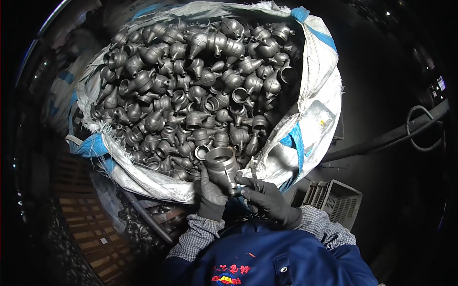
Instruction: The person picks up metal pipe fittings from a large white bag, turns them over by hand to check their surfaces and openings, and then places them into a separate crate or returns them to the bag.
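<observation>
My left hand (213, 191), in a dark grey glove, is closed around the side of a grey metal pipe fitting (222, 166). The fitting has a wide round mouth facing up and a narrow spout pointing down toward me. At its lower right, my gloved right hand (270, 201) is closed on a thin dark tool (255, 176) that stands up beside the fitting; its exact kind cannot be made out. The right fingertips are close to the spout. Just beyond both hands, a big white woven bag (318, 76) is full of similar fittings (205, 78).
A grey plastic crate (344, 202) stands on the floor to the right. Orange-brown slats (93, 226) lie at the lower left, beside more dark parts (138, 226). A dark bar (377, 142) runs across the right, near a looped hose (409, 126).
</observation>
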A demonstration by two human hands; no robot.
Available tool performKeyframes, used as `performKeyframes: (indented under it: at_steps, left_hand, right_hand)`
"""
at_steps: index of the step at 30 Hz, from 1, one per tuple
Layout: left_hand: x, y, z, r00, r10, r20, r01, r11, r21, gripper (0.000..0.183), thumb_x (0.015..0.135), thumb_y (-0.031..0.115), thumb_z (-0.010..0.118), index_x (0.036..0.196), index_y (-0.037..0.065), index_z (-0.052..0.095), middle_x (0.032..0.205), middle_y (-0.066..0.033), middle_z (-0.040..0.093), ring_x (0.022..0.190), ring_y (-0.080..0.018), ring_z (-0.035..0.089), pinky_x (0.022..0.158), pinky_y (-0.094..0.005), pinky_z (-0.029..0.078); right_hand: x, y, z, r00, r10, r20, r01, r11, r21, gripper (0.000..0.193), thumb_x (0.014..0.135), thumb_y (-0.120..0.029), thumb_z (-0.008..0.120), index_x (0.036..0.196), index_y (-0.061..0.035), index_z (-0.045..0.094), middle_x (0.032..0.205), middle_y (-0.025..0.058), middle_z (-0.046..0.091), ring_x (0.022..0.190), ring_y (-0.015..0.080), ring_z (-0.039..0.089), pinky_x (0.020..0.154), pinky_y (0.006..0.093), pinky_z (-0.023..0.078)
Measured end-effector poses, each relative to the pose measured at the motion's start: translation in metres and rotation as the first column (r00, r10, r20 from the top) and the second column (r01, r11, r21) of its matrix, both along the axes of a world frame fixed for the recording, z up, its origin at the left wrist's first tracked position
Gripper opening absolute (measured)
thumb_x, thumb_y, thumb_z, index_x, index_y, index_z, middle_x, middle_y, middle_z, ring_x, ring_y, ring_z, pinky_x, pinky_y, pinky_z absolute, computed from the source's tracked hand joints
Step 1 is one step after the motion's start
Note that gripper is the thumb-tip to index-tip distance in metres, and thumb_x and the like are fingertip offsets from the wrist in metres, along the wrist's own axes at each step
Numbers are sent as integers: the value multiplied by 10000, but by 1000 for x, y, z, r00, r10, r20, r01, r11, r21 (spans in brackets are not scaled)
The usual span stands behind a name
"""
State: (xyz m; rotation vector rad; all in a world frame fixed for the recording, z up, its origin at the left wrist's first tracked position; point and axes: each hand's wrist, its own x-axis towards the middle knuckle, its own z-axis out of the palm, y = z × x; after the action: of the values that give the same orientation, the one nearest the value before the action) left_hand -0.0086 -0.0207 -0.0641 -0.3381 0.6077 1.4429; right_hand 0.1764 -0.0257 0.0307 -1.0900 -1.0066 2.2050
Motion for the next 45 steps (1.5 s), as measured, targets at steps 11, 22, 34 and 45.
performKeyframes:
  at_steps: [11, 22, 34, 45]
  left_hand:
    - [0, -3, -13, 996, -52, -67, 57, 995, 80, 718, 881, 522, 579, 1384, 46, 390, 1326, -197, 498, 1202, -361, 508, 969, -535, 463]
    - [-13, -1, 3, 878, 68, -474, 87, 951, 297, 532, 879, 169, 649, 1363, 65, 454, 1405, -58, 447, 1317, -245, 411, 1119, -473, 325]
    - [-19, 10, 30, 757, 117, -643, 275, 836, 476, 498, 863, 206, 632, 1287, -13, 491, 1229, -181, 576, 1146, -245, 562, 1070, -347, 369]
    - [-23, 13, 41, 734, 94, -673, 340, 806, 484, 538, 849, 305, 682, 1255, 0, 505, 1229, -185, 580, 1172, -239, 539, 1032, -344, 384]
  right_hand:
    - [2, 4, 16, 990, -134, 40, 131, 989, 62, 431, 919, -146, 649, 1305, 10, 537, 846, -31, 617, 633, 3, 457, 549, 167, 356]
    - [20, 13, -24, 956, -266, 123, 257, 963, 83, 358, 924, -167, 632, 1235, 7, 599, 969, 42, 682, 819, 70, 616, 713, 212, 499]
    - [29, 16, -47, 952, -297, 69, 302, 949, -91, 382, 912, -191, 645, 1244, -15, 582, 836, -3, 613, 699, 63, 563, 625, 187, 454]
    - [34, 17, -66, 989, -100, 106, 75, 974, 216, 291, 909, -140, 590, 1174, -20, 568, 914, 72, 648, 782, 159, 615, 662, 282, 493]
